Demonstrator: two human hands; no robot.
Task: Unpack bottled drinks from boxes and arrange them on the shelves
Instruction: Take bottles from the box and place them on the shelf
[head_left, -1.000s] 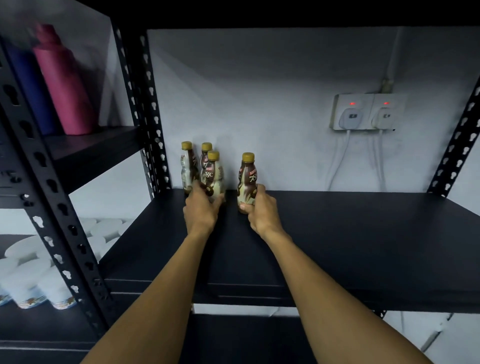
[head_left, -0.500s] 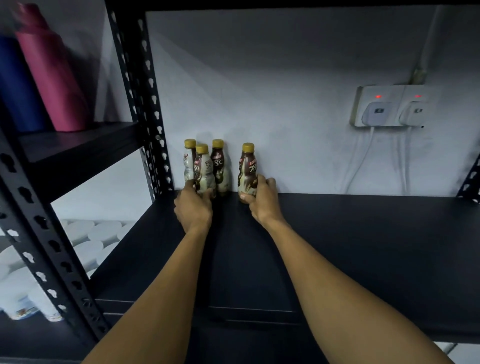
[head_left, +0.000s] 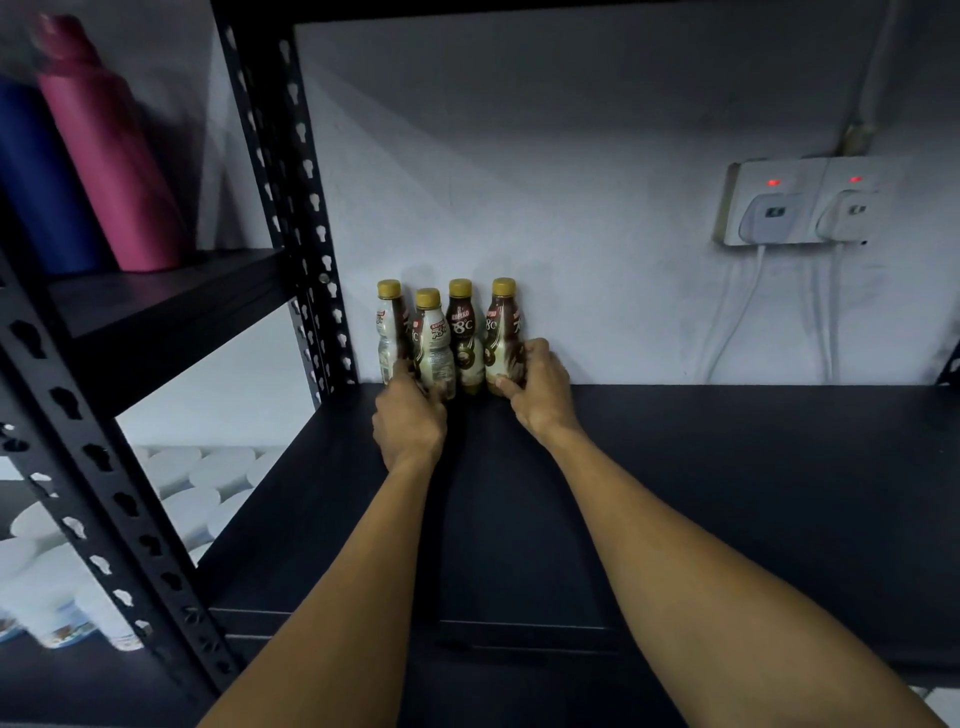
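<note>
Black steel shelf (head_left: 727, 467), the largest item on my feed, carries all the stock in view at its back-left corner, by the perforated upright (head_left: 291, 208) and the grey wall (head_left: 519, 182). To the left, a neighbouring shelf (head_left: 171, 291) holds one pink flask (head_left: 109, 156) and one blue flask (head_left: 36, 182). Below it are white lidded tubs (head_left: 197, 478). On the wall to the right is a double socket (head_left: 800, 202) with two plugs in, well apart from the work. Of the hands, the left grip (head_left: 410, 426) has its fingers curled round the base of the second bottle (head_left: 434, 338), which stands slightly forward of the others; I cannot tell whether it also touches the far-left bottle (head_left: 388, 332) behind. The right grip (head_left: 540, 389) is clamped round the lower body of the rightmost bottle (head_left: 501, 332). The third bottle (head_left: 461, 338) stands free between the two held ones. Change logged: a second ago the rightmost bottle stood apart from a bunch of three, with a clear gap. It has since been slid left and back to stand just beside the third bottle, at or very near the wall, and the bunch has opened out toward one row. All four are upright, gold caps up. My reading: this batch is as good as shelved. What remains is to nudge the second bottle into line, release both grips, and fetch more stock.
</note>
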